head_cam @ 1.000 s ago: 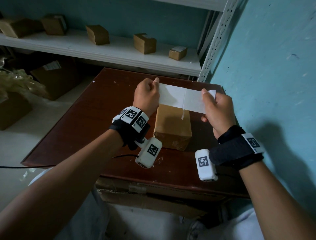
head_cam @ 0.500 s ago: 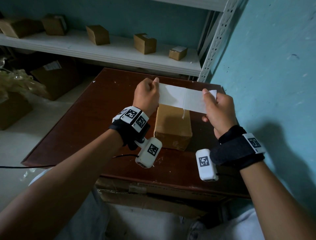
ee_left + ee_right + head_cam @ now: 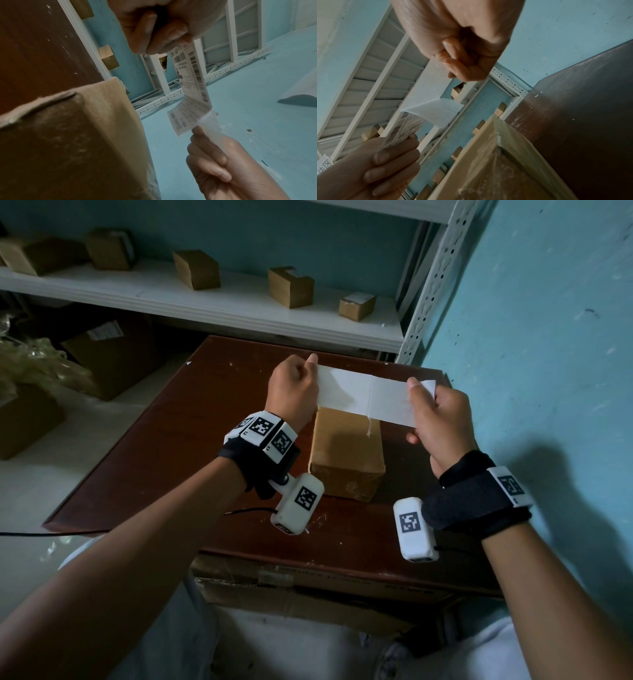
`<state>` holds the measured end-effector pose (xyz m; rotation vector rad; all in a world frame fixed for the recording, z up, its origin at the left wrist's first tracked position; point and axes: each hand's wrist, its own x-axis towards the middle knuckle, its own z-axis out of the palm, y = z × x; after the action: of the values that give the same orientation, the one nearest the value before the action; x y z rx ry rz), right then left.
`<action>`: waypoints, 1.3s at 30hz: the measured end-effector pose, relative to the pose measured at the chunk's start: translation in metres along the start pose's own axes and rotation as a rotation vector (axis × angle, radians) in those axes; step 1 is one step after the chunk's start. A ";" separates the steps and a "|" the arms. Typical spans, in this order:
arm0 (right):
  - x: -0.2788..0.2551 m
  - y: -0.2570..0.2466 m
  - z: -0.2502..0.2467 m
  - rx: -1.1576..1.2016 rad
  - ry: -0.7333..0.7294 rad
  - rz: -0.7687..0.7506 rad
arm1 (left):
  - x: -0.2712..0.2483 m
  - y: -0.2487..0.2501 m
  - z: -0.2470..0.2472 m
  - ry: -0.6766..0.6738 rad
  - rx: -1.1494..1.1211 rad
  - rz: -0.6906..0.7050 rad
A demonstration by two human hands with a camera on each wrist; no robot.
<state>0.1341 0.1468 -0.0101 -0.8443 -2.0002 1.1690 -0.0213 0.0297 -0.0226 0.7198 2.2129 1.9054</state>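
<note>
Tabletop point(image 3: 171, 446): room to pass left of cardboard box point(image 3: 346, 453), which stands mid-table (label strip point(image 3: 363, 398) stretched just above it). Wall point(image 3: 548, 354) close on right; shelf point(image 3: 239, 313) along far side.

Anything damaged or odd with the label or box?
A thin torn sliver dangles from the seam of the label, pinched by the left hand and right hand above the box. The box's near edge looks dented.
</note>
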 end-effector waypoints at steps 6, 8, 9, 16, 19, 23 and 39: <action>0.000 -0.001 -0.002 -0.004 0.001 -0.004 | 0.001 -0.002 0.000 0.008 -0.002 -0.007; 0.000 -0.001 -0.002 -0.006 0.006 -0.002 | 0.000 -0.001 0.000 0.011 0.000 -0.006; 0.000 0.000 -0.002 -0.007 0.005 0.001 | 0.000 -0.001 -0.001 0.013 0.001 -0.005; 0.002 0.002 -0.002 -0.006 0.021 -0.003 | 0.000 -0.001 -0.001 0.010 -0.004 -0.004; 0.002 0.002 -0.002 -0.005 0.027 0.006 | 0.000 0.000 -0.002 0.019 0.010 0.005; 0.002 0.002 -0.003 -0.018 0.020 0.013 | -0.002 0.003 -0.003 0.019 -0.007 -0.006; 0.004 0.007 -0.005 0.005 0.021 0.011 | -0.002 0.002 -0.006 0.015 -0.018 -0.021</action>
<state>0.1376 0.1546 -0.0131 -0.8625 -1.9776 1.1662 -0.0212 0.0235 -0.0200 0.6795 2.2003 1.9247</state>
